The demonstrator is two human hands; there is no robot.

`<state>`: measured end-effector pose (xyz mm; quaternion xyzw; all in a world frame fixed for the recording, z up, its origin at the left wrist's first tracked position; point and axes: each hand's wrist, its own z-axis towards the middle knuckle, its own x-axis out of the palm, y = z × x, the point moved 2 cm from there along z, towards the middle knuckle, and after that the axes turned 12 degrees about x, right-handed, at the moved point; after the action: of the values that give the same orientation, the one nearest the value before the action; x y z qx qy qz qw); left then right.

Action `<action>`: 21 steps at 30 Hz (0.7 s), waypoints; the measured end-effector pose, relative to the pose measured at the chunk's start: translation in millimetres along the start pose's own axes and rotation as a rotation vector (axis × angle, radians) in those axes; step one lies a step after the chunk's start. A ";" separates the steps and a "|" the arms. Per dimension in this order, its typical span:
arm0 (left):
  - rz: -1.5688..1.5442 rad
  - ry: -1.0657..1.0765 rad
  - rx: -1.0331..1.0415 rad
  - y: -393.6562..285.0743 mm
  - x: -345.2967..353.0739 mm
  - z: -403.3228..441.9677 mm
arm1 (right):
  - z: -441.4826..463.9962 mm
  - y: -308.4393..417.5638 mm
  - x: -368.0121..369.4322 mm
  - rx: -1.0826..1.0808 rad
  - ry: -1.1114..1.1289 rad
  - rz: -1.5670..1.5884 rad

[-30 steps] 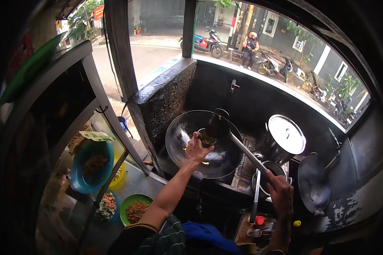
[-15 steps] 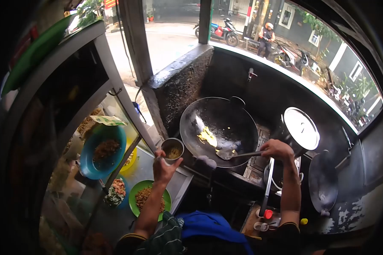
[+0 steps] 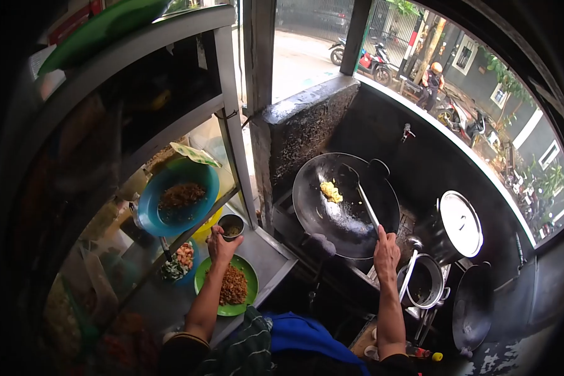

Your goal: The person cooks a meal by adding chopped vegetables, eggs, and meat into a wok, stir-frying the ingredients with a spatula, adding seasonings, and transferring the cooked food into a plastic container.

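My left hand is closed around a small metal cup, held over the counter beside the wok. Below it lies a green plate bearing a heap of brownish fried food. In my right hand is the handle of a wok spatula. Its dark blade rests at the far side inside the large black wok. A lump of yellow cooked egg sits in the wok, left of the blade.
At left, a glass-sided cabinet holds a blue bowl of food and a bowl of chopped vegetables. To the right stand a lidded pot, an open pot with a ladle and a second wok. A tap juts from the wall.
My left hand has carried the cup away from the wok's rim, back over the counter. The spatula has swung to the wok's far side, and the egg looks more bunched. The view has shifted left.
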<state>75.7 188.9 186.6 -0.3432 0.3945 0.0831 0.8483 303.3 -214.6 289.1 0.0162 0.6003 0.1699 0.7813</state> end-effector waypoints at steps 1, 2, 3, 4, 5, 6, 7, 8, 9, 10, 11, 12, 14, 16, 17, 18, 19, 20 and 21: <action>-0.028 0.019 -0.031 10.5 8.4 0.9 | -2.9 -0.2 4.0 -0.020 -0.018 0.017; -0.025 0.017 -0.038 18.1 18.5 1.0 | -5.2 0.3 7.3 -0.042 -0.034 0.036; -0.069 0.024 -0.073 27.3 27.1 0.6 | -8.0 3.5 5.7 -0.047 -0.004 0.054; -0.110 0.029 -0.110 33.1 27.4 1.0 | -10.6 4.1 6.8 -0.057 0.006 0.057; -0.142 0.041 -0.163 37.4 30.7 1.0 | -14.0 2.0 9.3 -0.078 0.032 0.040; -0.130 0.038 -0.181 43.1 35.0 0.8 | -17.5 2.6 11.2 -0.103 0.060 0.023; -0.144 0.001 -0.096 48.0 39.1 2.3 | -22.1 8.2 0.8 -0.056 0.137 0.023; -0.157 -0.034 -0.013 53.5 41.8 1.0 | -26.3 12.7 -12.8 0.012 0.204 -0.012; -0.196 -0.038 -0.005 54.3 40.0 0.2 | -27.7 10.1 -19.5 0.049 0.228 -0.041; -0.233 -0.045 0.004 52.2 36.2 1.1 | -26.0 4.5 -20.5 0.084 0.251 -0.069; -0.265 -0.056 0.009 50.2 31.6 0.7 | -23.6 6.1 -17.4 0.087 0.227 -0.100; -0.300 -0.037 -0.007 53.4 30.6 -2.2 | -20.9 7.1 -12.3 0.091 0.204 -0.130; -0.225 -0.091 0.079 51.4 26.2 -7.2 | -10.8 2.8 23.5 0.068 0.193 -0.055; -0.365 -0.078 -0.055 44.7 16.0 -16.3 | -10.2 10.5 32.8 -0.021 0.164 0.049; -0.346 -0.109 -0.050 50.5 18.6 -25.6 | -11.6 10.8 27.6 -0.075 0.189 0.119; -0.439 -0.128 -0.179 29.2 -3.1 -31.1 | -15.1 20.2 9.4 -0.065 0.249 0.114; -0.462 -0.165 -0.204 20.0 -21.4 -39.5 | -20.8 26.9 -11.5 -0.102 0.244 0.080; -0.474 -0.212 -0.231 15.1 -41.2 -51.4 | -24.2 21.7 -21.7 -0.079 0.267 0.094; -0.436 -0.274 -0.303 9.2 -62.2 -64.1 | -22.6 6.2 -15.9 -0.051 0.287 0.036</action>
<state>-9.4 162.4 198.0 -0.5282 0.1766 0.0023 0.8305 277.0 -217.3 299.0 -0.0173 0.7010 0.1994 0.6844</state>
